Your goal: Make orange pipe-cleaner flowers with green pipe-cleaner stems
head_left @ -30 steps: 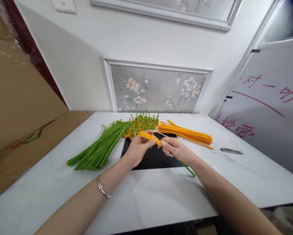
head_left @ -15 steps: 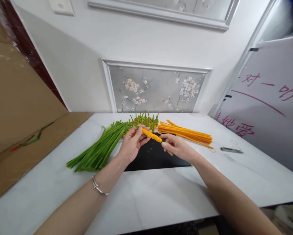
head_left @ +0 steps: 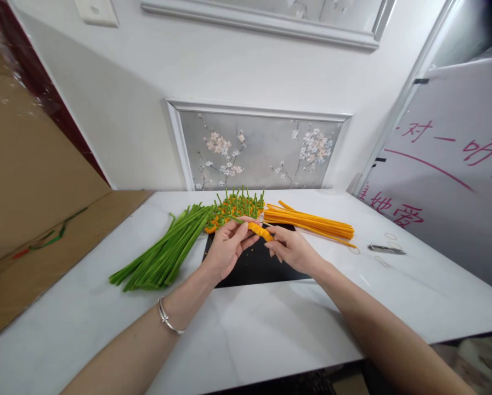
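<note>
An orange pipe cleaner coil (head_left: pixel 260 231), wound like a small carrot, is held over the black mat between both hands. My left hand (head_left: pixel 228 248) is closed, pinching its left end, where a bit of green stem shows. My right hand (head_left: pixel 294 249) is closed at the right end, with thumb and fingertips on the coil. A thin pale stick-like piece shows just above the right fingers; I cannot make out what it is. Behind the hands lies a pile of orange pieces with green stems (head_left: pixel 241 206).
Loose green pipe cleaners (head_left: pixel 163 249) lie to the left, orange pipe cleaners (head_left: pixel 311 220) to the right. A metal tool, perhaps nippers (head_left: pixel 386 249), rests near thin elastic bands. The black mat (head_left: pixel 258 266) lies on the white table (head_left: pixel 270 323); cardboard (head_left: pixel 35 164) stands at left.
The orange coil has become shorter and slightly bent, its ends brought nearer together. My right hand has moved a little left, toward my left hand.
</note>
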The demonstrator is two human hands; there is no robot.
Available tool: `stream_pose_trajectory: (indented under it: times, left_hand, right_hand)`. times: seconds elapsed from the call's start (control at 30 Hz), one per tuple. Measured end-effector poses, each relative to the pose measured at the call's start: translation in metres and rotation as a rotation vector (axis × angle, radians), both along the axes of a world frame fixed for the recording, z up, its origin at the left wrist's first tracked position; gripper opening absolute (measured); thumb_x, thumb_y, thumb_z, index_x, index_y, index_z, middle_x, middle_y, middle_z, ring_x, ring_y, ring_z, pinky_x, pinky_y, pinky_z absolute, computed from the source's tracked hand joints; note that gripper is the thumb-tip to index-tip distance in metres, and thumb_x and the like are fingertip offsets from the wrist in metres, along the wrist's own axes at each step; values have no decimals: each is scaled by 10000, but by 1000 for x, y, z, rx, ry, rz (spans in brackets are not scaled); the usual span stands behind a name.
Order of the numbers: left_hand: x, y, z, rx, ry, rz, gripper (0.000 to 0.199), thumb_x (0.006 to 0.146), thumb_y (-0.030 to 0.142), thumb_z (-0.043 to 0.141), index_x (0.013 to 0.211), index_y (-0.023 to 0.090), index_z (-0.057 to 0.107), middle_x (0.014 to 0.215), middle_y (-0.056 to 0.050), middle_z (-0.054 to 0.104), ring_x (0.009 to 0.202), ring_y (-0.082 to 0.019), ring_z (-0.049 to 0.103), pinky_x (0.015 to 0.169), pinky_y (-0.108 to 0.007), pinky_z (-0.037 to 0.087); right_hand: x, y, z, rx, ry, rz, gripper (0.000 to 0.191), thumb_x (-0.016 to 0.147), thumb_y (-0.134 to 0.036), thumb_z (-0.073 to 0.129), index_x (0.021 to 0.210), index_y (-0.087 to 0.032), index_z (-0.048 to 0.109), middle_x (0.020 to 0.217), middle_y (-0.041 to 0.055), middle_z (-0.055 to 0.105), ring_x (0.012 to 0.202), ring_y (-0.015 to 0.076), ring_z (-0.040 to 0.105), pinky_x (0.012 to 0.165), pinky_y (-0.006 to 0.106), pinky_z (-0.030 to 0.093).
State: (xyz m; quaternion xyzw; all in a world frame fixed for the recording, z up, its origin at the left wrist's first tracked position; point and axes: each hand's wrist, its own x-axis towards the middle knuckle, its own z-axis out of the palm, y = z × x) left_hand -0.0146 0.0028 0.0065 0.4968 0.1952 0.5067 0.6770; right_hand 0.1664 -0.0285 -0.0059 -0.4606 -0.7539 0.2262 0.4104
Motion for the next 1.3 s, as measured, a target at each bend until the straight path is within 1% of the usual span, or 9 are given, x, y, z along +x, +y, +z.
stream_pose_trajectory:
  times: [0.2, 0.37, 0.47, 0.57, 0.77, 0.93, 1.07, 1.17, 1.3]
  left_hand:
    - [1, 0, -3, 7, 36, -15, 180, 813, 283, 661, 972, 198, 656, 1086, -40, 675, 1026, -171, 620, 889, -310, 512]
    - [-18, 9, 8, 30, 281, -194, 571, 717, 199, 755, 1238, 292, 541, 1242, -57, 605, 1086, -209, 600, 883, -345, 520]
    - [-27, 12, 12, -39, 461, -193, 373, 790, 341, 684, 1127, 201, 609, 1155, -97, 636, 937, -180, 659, 751, -250, 536]
    - [-25, 7, 13, -97, 578, -283, 391, 864, 492, 529, 1063, 162, 597, 949, -104, 680, 753, -143, 671, 625, -210, 512]
    - [-14, -5, 13, -103, 557, -423, 326, 876, 484, 505, 891, 159, 529, 724, -14, 560, 405, -7, 350, 354, -133, 165]
    - [-10, -3, 12, -143, 483, -304, 278, 862, 450, 536, 863, 175, 501, 697, 25, 458, 429, -14, 240, 381, -150, 98]
    - [-11, -1, 11, -96, 522, -171, 304, 844, 477, 542, 873, 176, 506, 724, 20, 464, 452, -35, 230, 396, -179, 86]
    - [-11, -1, 11, 82, 649, -112, 283, 836, 439, 557, 806, 159, 535, 717, 16, 457, 497, -56, 265, 420, -194, 149]
    - [-7, -2, 6, 361, 766, -42, 208, 869, 356, 509, 807, 163, 554, 709, 15, 465, 631, -105, 388, 561, -211, 301]
  right_hand:
    - [-3, 0, 1, -30, 54, 52, 200, 867, -247, 519, 1060, -203, 545, 639, -47, 638, 482, 103, 610, 545, 206, 489]
    - [16, 1, 7, 159, -92, -56, 189, 874, -208, 509, 1030, -197, 616, 729, 2, 687, 608, 139, 651, 630, 247, 510]
    - [25, 1, 9, 275, -258, -55, 202, 884, -189, 517, 1047, -219, 634, 922, 29, 708, 799, 166, 665, 739, 267, 494]
    - [23, -2, 11, 329, -438, -48, 201, 904, -192, 510, 1055, -230, 637, 949, 38, 700, 843, 168, 650, 736, 255, 471]
    - [10, -6, 11, 358, -517, -65, 214, 908, -228, 522, 1096, -185, 614, 954, 85, 696, 864, 205, 653, 749, 295, 475]
    - [23, -3, 9, 282, -283, -37, 340, 870, -253, 579, 1208, -232, 550, 1028, 49, 699, 909, 196, 662, 800, 315, 503]
    - [39, 2, 9, 283, -285, -86, 205, 897, -263, 532, 1060, -224, 650, 974, 47, 715, 856, 206, 672, 772, 330, 512]
    - [44, 2, 9, 292, -333, -122, 203, 917, -279, 501, 971, -226, 689, 926, 41, 721, 817, 202, 675, 741, 318, 507]
    - [34, -1, 9, 318, -448, -133, 268, 903, -320, 538, 1155, -272, 615, 1084, 37, 692, 914, 207, 659, 769, 308, 482]
